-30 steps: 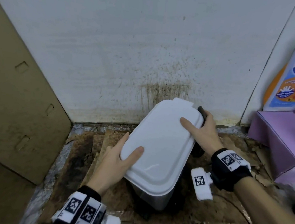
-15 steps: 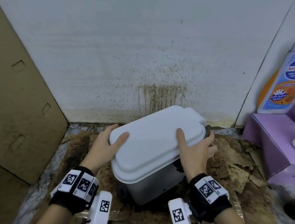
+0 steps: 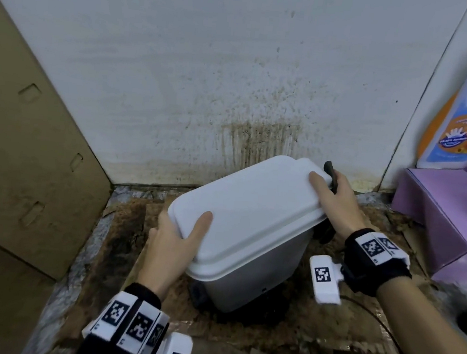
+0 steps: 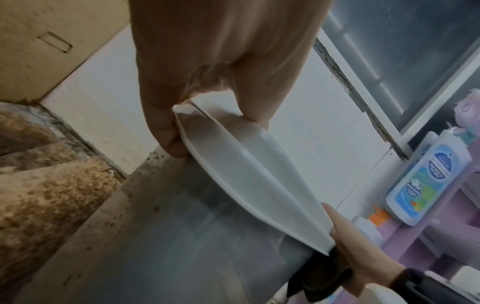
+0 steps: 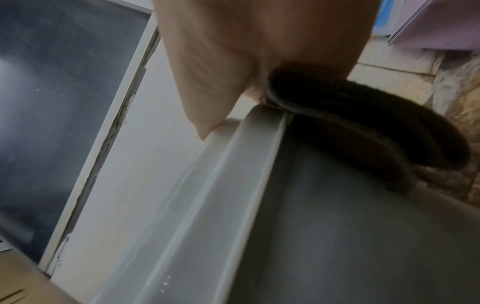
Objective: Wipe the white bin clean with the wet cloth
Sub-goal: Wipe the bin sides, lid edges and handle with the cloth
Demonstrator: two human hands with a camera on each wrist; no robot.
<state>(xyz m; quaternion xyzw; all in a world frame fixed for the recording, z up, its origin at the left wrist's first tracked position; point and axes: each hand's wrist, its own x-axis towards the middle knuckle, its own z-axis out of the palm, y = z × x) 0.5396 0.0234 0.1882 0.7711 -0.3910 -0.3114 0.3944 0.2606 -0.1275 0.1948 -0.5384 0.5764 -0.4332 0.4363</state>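
The white bin [image 3: 251,215] stands tilted on the dirty floor, its lid shut over a grey body [image 3: 255,274]. My left hand [image 3: 176,239] grips the lid's near left corner, thumb on top. The left wrist view shows the same hand [image 4: 207,115] pinching the lid edge [image 4: 246,179]. My right hand [image 3: 334,202] holds the far right corner, thumb on the lid. Its fingers press a dark cloth [image 3: 329,168] against the rim. In the right wrist view the cloth [image 5: 363,127] hangs folded from that hand [image 5: 246,82] beside the bin's side [image 5: 363,236].
A stained white wall [image 3: 259,122] rises right behind the bin. A cardboard panel [image 3: 30,159] leans on the left. A purple shelf [image 3: 435,217] with a large wash bottle [image 3: 464,112] stands on the right. Soggy brown cardboard [image 3: 268,346] covers the floor.
The bin has turned in both hands: its right end swung toward the wall and its left end toward me. Both grips stayed on the lid.
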